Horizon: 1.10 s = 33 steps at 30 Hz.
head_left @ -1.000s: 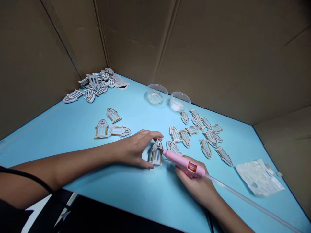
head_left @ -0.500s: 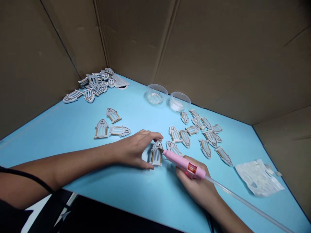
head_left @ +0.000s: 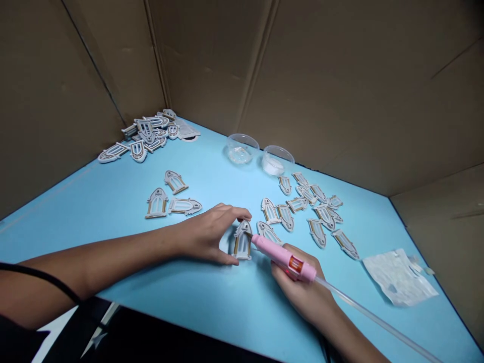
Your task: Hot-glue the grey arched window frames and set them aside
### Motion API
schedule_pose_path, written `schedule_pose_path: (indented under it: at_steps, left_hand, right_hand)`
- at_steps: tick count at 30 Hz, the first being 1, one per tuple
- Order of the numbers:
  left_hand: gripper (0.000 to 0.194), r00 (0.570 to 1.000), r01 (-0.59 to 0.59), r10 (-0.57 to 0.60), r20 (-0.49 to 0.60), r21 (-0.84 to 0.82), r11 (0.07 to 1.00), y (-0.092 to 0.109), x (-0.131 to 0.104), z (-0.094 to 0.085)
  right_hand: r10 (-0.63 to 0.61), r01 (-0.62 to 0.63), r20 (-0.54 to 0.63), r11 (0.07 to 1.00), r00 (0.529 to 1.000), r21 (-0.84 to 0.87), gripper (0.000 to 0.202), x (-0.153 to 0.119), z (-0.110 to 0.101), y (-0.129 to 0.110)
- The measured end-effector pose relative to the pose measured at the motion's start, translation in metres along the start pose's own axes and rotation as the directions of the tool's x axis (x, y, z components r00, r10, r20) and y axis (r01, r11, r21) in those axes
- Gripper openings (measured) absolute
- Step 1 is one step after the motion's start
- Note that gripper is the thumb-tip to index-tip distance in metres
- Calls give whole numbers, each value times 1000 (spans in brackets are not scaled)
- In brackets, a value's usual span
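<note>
We seem mid-gluing, our left hand [head_left: 212, 234] pinching the arched frame [head_left: 242, 247], right hand [head_left: 305, 290] gripping the glue gun [head_left: 270, 249], next needing steady aim

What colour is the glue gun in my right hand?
The glue gun is pink, clearest in the head view.

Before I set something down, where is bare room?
Bare table lies between the three-piece group and the clear cups, and between the left hand and the near edge. Crowded: the far-left pile and the scattered pieces beyond the pink glue gun.
</note>
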<state>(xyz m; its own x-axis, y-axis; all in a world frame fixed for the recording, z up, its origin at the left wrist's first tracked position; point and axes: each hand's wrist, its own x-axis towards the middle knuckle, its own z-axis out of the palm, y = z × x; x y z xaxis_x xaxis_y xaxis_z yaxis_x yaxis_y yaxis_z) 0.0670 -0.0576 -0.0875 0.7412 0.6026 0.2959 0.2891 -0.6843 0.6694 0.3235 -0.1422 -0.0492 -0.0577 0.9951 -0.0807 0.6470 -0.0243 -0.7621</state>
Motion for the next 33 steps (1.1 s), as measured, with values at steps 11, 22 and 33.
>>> schedule_pose_path:
  at_steps: [11,22,33]
  left_hand:
    - [77,999,16,-16,-32,10,1000,12,2,-10]
    - [89,981,27,-57,184,161,987,5,6,-8]
    - [49,953,286,-192,-236,480,829,-4,12,-42]
  right_hand:
    - [84,-82,-11,992,996,91,25,1,-3,3]
    - [302,-288,12,897,953,334,50,22,-20,35]
    - [278,-234,-64,893,958,385,50,20,-25,26]
